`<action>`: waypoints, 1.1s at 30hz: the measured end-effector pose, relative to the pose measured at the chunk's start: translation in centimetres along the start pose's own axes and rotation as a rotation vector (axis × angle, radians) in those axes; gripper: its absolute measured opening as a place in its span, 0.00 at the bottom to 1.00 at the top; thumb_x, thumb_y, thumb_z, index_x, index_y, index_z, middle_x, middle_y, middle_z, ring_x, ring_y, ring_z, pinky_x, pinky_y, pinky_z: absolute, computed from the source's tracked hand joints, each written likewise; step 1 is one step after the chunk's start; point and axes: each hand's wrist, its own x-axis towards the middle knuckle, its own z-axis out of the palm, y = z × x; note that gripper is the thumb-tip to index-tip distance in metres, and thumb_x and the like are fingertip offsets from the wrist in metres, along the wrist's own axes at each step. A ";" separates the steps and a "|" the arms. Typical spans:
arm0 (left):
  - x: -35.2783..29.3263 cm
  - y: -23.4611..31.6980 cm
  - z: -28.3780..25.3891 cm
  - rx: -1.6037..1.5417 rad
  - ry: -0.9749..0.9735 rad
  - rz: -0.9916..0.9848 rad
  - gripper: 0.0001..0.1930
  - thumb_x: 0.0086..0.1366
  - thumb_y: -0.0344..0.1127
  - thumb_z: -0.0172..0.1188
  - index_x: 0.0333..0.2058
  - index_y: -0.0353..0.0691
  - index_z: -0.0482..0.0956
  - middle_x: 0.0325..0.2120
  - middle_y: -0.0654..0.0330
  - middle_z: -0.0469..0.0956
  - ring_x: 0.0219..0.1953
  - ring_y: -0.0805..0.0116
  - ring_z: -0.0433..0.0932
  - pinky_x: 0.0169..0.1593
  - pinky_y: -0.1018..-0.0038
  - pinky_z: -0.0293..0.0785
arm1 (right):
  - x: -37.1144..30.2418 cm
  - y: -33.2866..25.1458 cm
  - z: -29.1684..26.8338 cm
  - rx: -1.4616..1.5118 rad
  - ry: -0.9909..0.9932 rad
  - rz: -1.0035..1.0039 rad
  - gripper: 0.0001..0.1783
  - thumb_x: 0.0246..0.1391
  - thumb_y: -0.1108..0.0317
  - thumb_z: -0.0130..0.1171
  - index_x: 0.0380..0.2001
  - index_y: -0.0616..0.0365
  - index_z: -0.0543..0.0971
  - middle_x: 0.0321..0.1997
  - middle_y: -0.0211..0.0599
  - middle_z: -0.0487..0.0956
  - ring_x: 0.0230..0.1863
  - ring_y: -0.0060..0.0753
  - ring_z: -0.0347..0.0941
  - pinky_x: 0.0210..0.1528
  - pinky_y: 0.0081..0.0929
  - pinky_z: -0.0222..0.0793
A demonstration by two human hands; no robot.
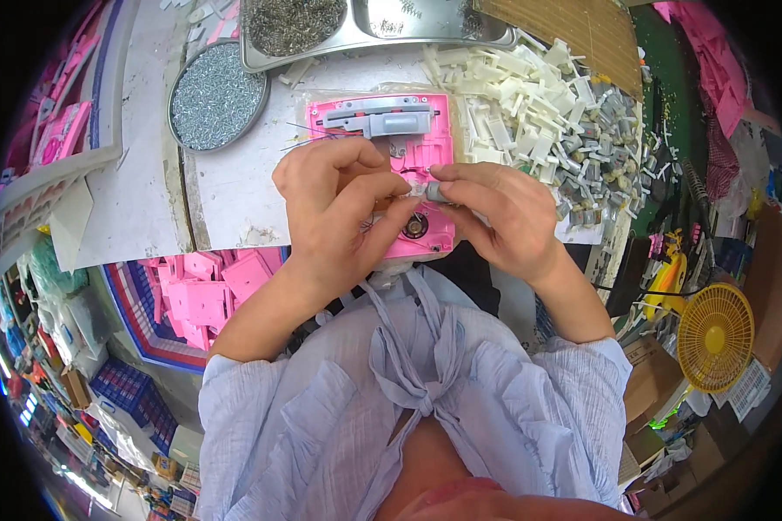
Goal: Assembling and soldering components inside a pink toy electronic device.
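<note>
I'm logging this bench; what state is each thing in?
Right hand: gripping grey cylinder
Grey cylinder: held above the housing
Left hand: at cylinder's end, grip unclear
Pink housing: open, interior showing
Round tray: filled with metal bits
Metal tray: partly filled
Basket: holding pink parts
White parts: loosely heaped
Fan: running or stopped, unclear

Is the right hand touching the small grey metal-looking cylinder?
Touching. The head view shows the right hand's fingertips pressed against the small grey metal-looking cylinder, with no gap visible between them.
</note>
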 end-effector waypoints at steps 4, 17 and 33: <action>-0.4 -0.5 0.8 -0.064 0.049 0.020 0.16 0.45 0.30 0.76 0.34 0.47 0.83 0.42 0.62 0.76 0.44 0.61 0.74 0.49 0.65 0.62 | 0.0 -0.1 0.0 0.015 -0.008 -0.011 0.25 0.43 0.78 0.74 0.46 0.58 0.78 0.44 0.46 0.86 0.40 0.44 0.85 0.38 0.34 0.82; -0.2 -1.3 -0.6 -0.039 -0.078 0.088 0.15 0.49 0.34 0.74 0.37 0.46 0.82 0.43 0.62 0.79 0.45 0.57 0.77 0.52 0.61 0.63 | 0.0 0.3 0.1 0.036 -0.026 -0.013 0.23 0.47 0.76 0.72 0.47 0.59 0.77 0.45 0.46 0.86 0.40 0.47 0.85 0.39 0.34 0.81; -3.1 -3.0 -0.4 0.247 -0.032 -0.056 0.09 0.53 0.30 0.73 0.32 0.47 0.83 0.28 0.68 0.78 0.32 0.68 0.74 0.46 0.67 0.57 | 0.5 2.3 1.2 -0.168 -0.136 0.278 0.15 0.49 0.68 0.72 0.42 0.53 0.81 0.72 0.50 0.68 0.76 0.67 0.47 0.69 0.58 0.55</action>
